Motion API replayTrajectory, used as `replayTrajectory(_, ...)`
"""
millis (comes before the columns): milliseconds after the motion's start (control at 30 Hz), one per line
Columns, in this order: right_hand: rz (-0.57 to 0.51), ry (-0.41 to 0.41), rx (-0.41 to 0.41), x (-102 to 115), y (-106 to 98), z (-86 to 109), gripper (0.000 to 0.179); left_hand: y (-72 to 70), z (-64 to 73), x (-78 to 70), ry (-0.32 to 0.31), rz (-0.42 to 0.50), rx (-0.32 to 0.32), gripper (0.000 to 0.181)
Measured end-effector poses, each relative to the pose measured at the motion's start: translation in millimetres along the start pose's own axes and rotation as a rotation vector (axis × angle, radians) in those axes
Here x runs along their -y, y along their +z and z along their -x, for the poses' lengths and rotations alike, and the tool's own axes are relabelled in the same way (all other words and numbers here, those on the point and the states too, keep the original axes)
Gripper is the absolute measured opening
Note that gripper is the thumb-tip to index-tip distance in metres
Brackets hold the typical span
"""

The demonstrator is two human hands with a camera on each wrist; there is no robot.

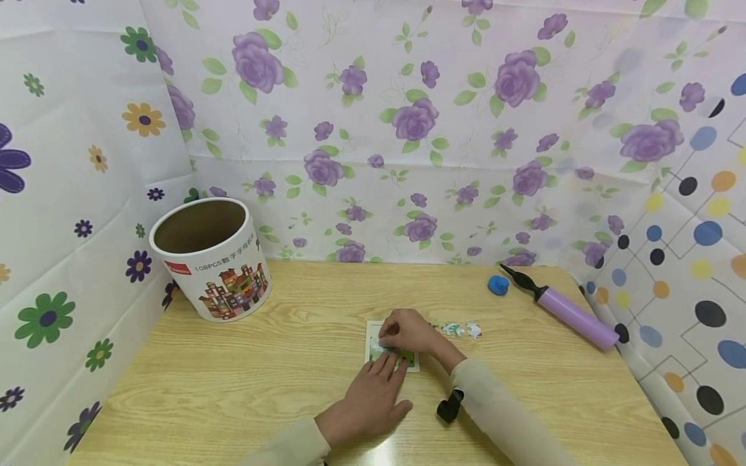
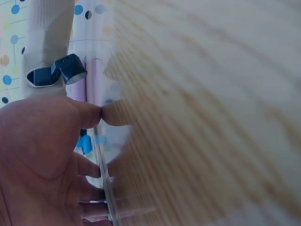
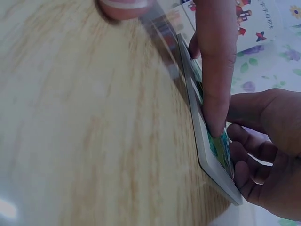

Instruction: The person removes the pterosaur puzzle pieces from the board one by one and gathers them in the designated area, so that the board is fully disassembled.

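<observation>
A small jigsaw puzzle in a pale frame (image 1: 368, 349) lies flat on the table, its picture partly filled with green and light pieces. My left hand (image 1: 375, 398) rests its straight fingertips on the lower part of the puzzle, thumb spread to the side. Over the upper part bends my right hand (image 1: 410, 330), thumb and forefinger pinching a light puzzle piece (image 1: 380, 344) that the fingers mostly hide. From the right wrist view, the curled fingers of that hand sit right at the edge of the puzzle tray (image 3: 203, 155). Several loose puzzle pieces (image 1: 453, 329) lie just right of the frame.
A large white bucket (image 1: 224, 272) printed with blocks stands at the back left of the wooden table (image 1: 233, 395). At the back right are a blue toy (image 1: 498, 285) and a purple hand pump (image 1: 577, 317). Patterned cloth walls surround the table. A black camera (image 1: 450, 406) hangs from the right sleeve.
</observation>
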State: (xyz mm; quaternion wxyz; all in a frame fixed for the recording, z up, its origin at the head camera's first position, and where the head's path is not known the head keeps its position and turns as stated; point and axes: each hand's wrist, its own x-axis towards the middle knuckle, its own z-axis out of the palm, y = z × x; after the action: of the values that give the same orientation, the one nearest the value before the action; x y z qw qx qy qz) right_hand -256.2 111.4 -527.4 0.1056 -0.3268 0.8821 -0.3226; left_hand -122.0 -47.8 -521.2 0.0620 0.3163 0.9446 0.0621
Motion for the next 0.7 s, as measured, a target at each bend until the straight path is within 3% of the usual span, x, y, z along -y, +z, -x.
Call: replayTrajectory(700, -0.022, 0.0, -0.032, 0.0, -0.6, 1.2, 0.007, 0.0, -0.5, 1.5, 0.008, -0.002, 0.0, 0.071)
